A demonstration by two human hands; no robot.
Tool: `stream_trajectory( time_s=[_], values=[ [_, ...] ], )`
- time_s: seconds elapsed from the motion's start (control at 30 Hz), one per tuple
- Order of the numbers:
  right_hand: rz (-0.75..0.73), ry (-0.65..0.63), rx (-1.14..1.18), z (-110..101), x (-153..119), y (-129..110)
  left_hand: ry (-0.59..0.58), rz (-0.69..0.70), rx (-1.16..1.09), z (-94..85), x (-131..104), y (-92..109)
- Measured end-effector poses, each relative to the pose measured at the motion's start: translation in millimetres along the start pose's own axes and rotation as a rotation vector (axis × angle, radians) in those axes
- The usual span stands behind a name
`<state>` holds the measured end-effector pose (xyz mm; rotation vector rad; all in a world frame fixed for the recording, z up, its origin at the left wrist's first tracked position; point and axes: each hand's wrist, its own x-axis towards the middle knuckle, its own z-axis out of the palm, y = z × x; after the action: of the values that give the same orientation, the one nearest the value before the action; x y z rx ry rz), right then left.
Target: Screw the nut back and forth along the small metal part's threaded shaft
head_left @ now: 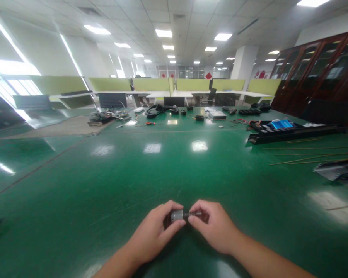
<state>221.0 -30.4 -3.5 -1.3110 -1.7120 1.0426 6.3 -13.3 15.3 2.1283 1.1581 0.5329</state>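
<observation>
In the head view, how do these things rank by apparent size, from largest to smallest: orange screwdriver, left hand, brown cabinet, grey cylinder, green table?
1. Green table
2. Brown cabinet
3. Left hand
4. Grey cylinder and orange screwdriver, not ranked: the screwdriver looks longer but thinner, and it lies farther from the camera.

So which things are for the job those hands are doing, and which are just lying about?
In the job:
grey cylinder, in the left hand
narrow metal part, in the right hand

Seemingly just lying about:
orange-handled screwdriver
flat white box
bright blue thing
thin rods
</observation>
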Motion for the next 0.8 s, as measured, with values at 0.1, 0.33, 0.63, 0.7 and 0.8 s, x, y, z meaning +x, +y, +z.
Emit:
stream_trajectory(
  time_s=[0.1, 0.33, 0.63, 0.7, 0.8],
  values=[
    [-0.007, 0.003, -0.010, -0.4, -0.3, -0.1, 0.000, -0.006, -0.001, -1.0, 0.4, 0.7],
    [-0.002, 0.001, 0.006, 0.3, -1.3, 0.7, -0.006, -0.002, -0.012, -2.7, 1.5, 3.3],
    [0.010, 0.007, 0.007, -0.7, -0.4, -3.0, 0.005, -0.004, -0.010, -1.4, 0.3, -0.2],
    [0.013, 0.007, 0.014, -1.0, -0.3, -4.3, -0.001, -0.002, -0.018, -2.1, 0.6, 0.1],
    [0.015, 0.000, 0.022, -1.1, 0.0, -4.8, 0.000, -0.006, -0.023, -2.8, 1.2, 1.3]
  ],
)
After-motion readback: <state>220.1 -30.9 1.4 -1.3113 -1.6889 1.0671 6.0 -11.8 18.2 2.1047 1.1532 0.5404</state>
